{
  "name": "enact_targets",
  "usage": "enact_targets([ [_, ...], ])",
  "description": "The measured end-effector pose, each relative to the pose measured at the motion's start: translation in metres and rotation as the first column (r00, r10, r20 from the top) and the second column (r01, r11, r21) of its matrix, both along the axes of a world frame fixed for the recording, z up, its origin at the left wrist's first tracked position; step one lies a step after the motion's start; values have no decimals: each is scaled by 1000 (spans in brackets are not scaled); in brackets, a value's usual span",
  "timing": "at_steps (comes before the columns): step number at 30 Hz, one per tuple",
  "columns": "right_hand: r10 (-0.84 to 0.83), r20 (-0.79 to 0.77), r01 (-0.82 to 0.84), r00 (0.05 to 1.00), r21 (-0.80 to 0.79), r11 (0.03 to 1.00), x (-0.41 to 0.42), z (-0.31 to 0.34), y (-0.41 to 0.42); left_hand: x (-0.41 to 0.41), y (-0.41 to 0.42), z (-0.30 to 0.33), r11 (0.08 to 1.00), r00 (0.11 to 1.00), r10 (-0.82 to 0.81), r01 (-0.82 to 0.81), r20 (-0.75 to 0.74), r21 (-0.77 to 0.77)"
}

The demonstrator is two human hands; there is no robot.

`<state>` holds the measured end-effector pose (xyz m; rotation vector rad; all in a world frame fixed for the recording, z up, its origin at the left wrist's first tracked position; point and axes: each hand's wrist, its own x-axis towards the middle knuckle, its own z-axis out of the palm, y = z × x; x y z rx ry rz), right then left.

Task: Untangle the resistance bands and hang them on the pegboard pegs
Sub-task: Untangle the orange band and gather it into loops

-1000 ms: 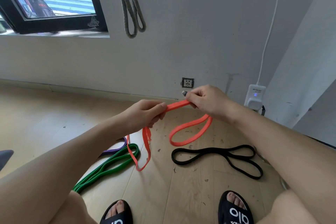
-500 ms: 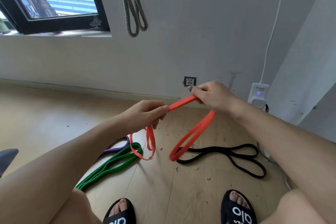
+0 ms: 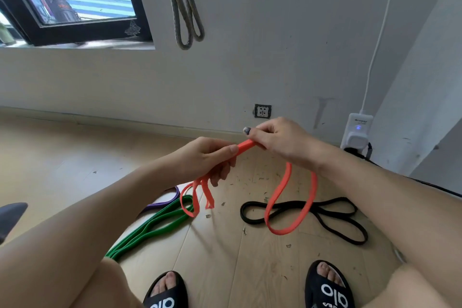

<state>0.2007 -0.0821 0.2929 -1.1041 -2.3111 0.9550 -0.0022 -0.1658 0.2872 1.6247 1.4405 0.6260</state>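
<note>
While the orange band was clamped between the left hand and right hand, its right loop had been let wider than before, dangling over the black band; green band and purple band lay below-left on the wooden floor, the grey band hung on the wall above

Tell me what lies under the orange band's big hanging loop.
Below the orange band loop, the black band lies on the wooden floor; the loop crosses over its left end. The short stretches directly behind the orange strap are covered.
</note>
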Motion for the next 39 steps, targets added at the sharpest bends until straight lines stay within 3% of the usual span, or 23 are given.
enact_targets([
  [5,-3,39,1,999,40,999,12,-2,3,-5,0,-6,999,1000,5,-4,-16,52],
  [13,11,61,-14,998,61,998,11,-5,4,-11,-2,-2,998,999,14,-11,49,-70],
  [19,30,61,-27,998,-46,999,6,-7,1,-12,-1,1,1000,996,21,-20,-92,15],
  [23,93,10,-91,996,-92,992,-8,-7,-11,-9,-2,3,995,994,-23,32,-106,90],
  [26,121,-7,-121,993,-16,993,-14,-9,-12,-3,-4,4,992,997,-56,61,-47,108],
  [32,116,-19,-115,993,27,993,-12,-4,-6,2,-4,13,999,992,-49,49,117,-1],
  [39,57,-22,-56,998,57,997,-4,-1,-1,4,-2,8,1000,999,13,-12,52,-10],
])
